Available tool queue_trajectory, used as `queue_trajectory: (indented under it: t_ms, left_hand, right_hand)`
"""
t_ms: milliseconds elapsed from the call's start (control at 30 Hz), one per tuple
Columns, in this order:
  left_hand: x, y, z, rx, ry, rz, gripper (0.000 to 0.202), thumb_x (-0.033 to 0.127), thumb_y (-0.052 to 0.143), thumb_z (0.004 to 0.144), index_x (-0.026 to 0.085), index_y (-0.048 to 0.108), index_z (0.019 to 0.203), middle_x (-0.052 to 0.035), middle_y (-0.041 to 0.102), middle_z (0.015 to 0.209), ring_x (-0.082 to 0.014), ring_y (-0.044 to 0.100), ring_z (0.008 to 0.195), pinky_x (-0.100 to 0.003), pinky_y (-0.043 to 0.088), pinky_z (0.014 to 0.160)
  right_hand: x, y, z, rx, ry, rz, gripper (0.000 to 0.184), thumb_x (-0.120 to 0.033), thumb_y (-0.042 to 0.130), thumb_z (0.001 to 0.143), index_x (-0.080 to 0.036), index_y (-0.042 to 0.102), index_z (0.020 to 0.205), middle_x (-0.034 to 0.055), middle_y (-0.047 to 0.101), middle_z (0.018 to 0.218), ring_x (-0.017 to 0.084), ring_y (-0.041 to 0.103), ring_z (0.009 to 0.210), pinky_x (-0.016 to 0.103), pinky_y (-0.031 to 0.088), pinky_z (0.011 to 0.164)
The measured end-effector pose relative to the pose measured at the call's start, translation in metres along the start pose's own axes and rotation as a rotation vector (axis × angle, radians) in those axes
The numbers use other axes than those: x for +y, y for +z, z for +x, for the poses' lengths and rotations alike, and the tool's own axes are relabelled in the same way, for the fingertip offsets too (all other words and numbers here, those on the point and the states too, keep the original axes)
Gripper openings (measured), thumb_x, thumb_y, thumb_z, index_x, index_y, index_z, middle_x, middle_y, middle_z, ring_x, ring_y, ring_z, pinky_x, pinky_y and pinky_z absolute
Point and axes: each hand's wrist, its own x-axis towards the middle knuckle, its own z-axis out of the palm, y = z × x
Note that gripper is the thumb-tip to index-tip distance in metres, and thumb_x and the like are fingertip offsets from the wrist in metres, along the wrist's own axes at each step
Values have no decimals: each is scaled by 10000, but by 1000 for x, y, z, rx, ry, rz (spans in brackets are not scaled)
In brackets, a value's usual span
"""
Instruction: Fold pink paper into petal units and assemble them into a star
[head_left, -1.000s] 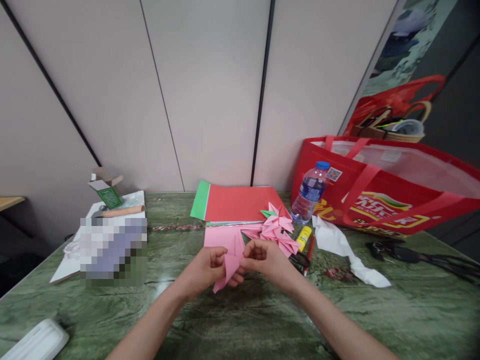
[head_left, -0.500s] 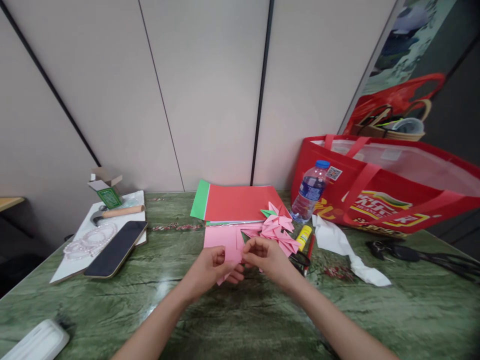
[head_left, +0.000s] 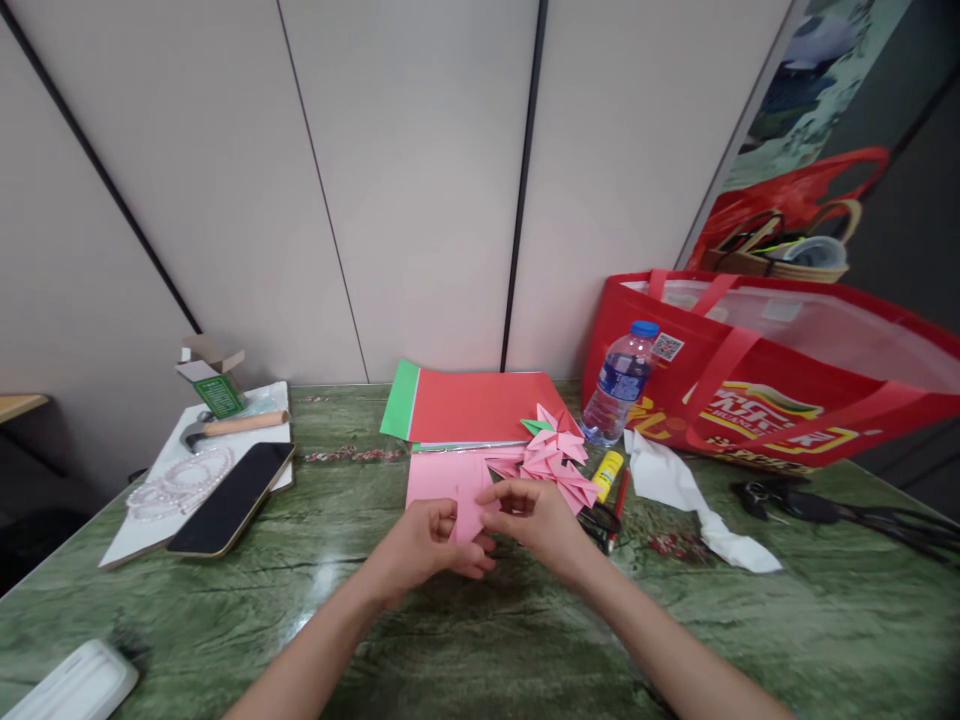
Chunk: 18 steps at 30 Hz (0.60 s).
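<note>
Between my hands, above the near edge of the paper pile, is a folded piece of pink paper (head_left: 469, 508). My left hand (head_left: 431, 540) grips its lower left side between thumb and fingers. With thumb and index finger, my right hand (head_left: 529, 515) pinches its right edge. Behind lies a pink paper sheet (head_left: 429, 478), partly covered by my hands. Folded pink paper flowers (head_left: 559, 465), one with a green piece, rest just beyond my right hand. Red paper (head_left: 480, 405) and green paper (head_left: 401, 400) are stacked farther back.
To the right stand a water bottle (head_left: 621, 385) and a red bag (head_left: 750, 380), with a glue stick (head_left: 607, 475), crumpled tissue (head_left: 675, 480) and black scissors (head_left: 825, 505) nearby. At left lie a phone (head_left: 232, 498), a hammer (head_left: 244, 424), beaded strings (head_left: 184, 485) and a small green box (head_left: 217, 390).
The folded pink paper has turned and now looks narrower and more upright. My right hand's fingers have shifted slightly left onto its edge; my left hand has barely moved.
</note>
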Motion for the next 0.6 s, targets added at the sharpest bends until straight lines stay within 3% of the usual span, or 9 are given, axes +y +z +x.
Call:
queue_trajectory:
  t_ms: [67,267,600]
  left_hand:
    - [-1,0,0,-1,6,2,408,218,771,525,96,602,876,-100,694,813,-235,662,733,-382,518,714]
    - [-6,3,1,46,51,-66,298,273,721,613,98,555,788,-107,697,775,-213,670,696,-362,529,690]
    - [-9,4,3,94,10,-24,275,257,697,649,82,552,804,-123,706,720,-210,673,633,-350,541,629]
  right_hand:
    - [1,0,0,4,9,21,174,-192,652,601,-143,649,769,-19,587,618,96,498,537,226,392,527]
    - [2,2,1,22,-1,63,167,-234,659,590,-147,627,729,-21,573,610,101,501,537,233,406,529]
    - [2,8,-2,18,-47,110,118,-189,693,562,-152,598,621,-24,571,591,99,504,549,218,402,521]
